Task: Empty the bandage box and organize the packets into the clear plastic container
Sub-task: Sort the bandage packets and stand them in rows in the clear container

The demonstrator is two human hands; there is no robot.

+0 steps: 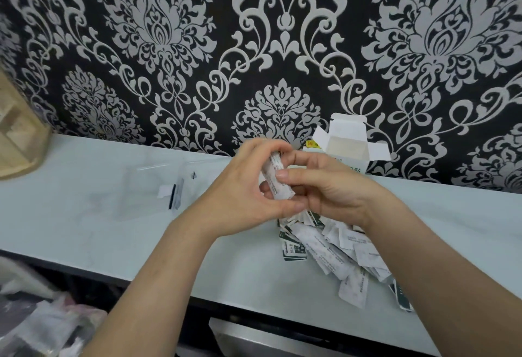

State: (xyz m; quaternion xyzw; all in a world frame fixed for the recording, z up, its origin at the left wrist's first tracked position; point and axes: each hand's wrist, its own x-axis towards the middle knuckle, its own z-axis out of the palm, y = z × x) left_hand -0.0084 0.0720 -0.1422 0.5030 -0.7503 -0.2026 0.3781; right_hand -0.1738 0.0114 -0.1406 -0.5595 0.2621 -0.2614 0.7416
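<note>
Both hands meet above the pale table and hold one small stack of white bandage packets (276,178) upright between them. My left hand (243,187) cups the stack from the left, and my right hand (327,187) pinches it from the right. A heap of loose packets (336,252) lies on the table under my right wrist. The white bandage box (348,144) stands behind the hands with its top flaps open. The clear plastic container (147,192) sits to the left, hard to make out, with a black clip at its right edge.
A wooden rack (17,136) stands at the table's far left. Black and silver patterned wallpaper rises right behind the table. The table's front edge (254,308) runs below my forearms. Plastic-wrapped items (42,325) lie lower left.
</note>
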